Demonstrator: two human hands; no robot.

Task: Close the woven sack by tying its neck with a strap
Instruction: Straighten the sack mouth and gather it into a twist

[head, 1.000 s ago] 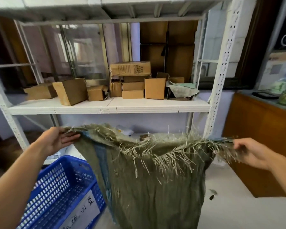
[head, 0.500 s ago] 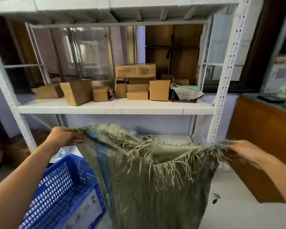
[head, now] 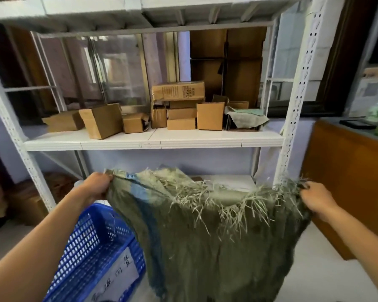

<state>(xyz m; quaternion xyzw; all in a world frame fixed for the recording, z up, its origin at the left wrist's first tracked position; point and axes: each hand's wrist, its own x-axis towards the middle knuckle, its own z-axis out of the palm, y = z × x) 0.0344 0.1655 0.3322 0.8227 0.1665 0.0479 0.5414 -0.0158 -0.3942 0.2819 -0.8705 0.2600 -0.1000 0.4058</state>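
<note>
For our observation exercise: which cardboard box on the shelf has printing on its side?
The long box lying highest, on top of smaller ones; the rest look plain brown.
</note>
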